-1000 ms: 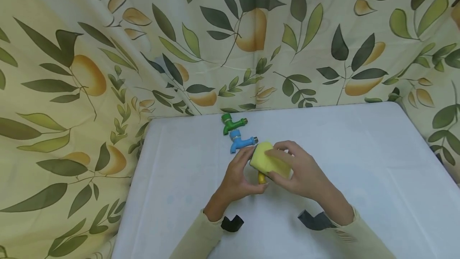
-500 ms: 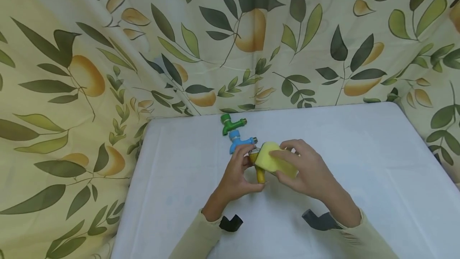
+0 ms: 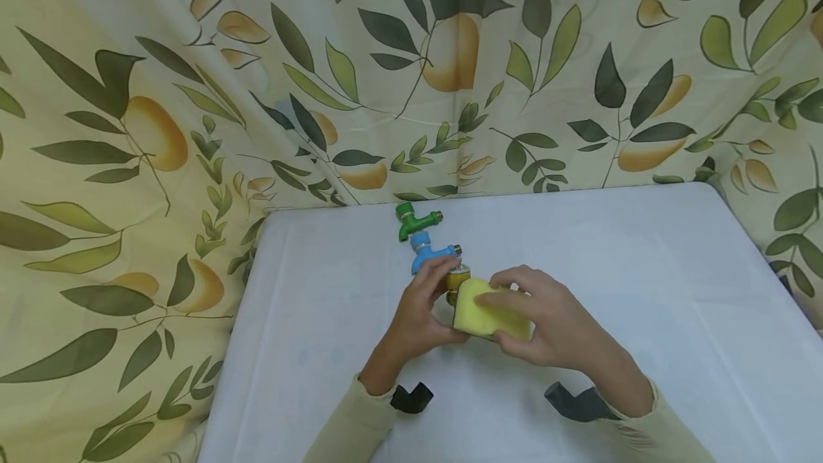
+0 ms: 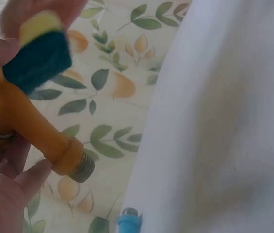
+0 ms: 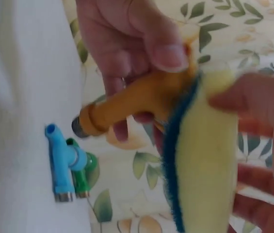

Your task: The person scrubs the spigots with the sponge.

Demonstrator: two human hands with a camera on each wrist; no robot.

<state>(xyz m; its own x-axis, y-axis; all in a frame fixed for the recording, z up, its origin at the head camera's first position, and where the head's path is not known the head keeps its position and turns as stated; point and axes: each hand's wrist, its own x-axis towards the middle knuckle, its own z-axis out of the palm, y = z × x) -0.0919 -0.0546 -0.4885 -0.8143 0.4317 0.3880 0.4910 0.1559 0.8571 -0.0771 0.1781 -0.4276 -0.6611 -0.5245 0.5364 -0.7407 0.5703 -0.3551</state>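
Observation:
My left hand (image 3: 414, 316) grips a yellow-orange tap (image 3: 458, 277) by its knob end and spout, above the table. In the left wrist view the body of the tap (image 4: 40, 121) slants down to a threaded metal end. My right hand (image 3: 553, 316) holds a sponge (image 3: 489, 311), yellow foam on one face and a dark green scouring layer on the other. That green layer lies against the tap, as the right wrist view shows with the sponge (image 5: 204, 160) edge-on. In the head view the sponge hides the lower part of the tap.
Just beyond the hands a blue tap (image 3: 431, 252) lies on the white table (image 3: 630, 256). Behind it, near the back edge, is a green tap (image 3: 418, 221). Dark angular pieces (image 3: 413, 399) show at both wrists. A leaf-patterned curtain (image 3: 527, 120) hangs behind and to the left.
The sponge has shifted right, then down along the tap toward its spout. The knob end, covered a second ago, now shows. My left hand has stayed nearly still.

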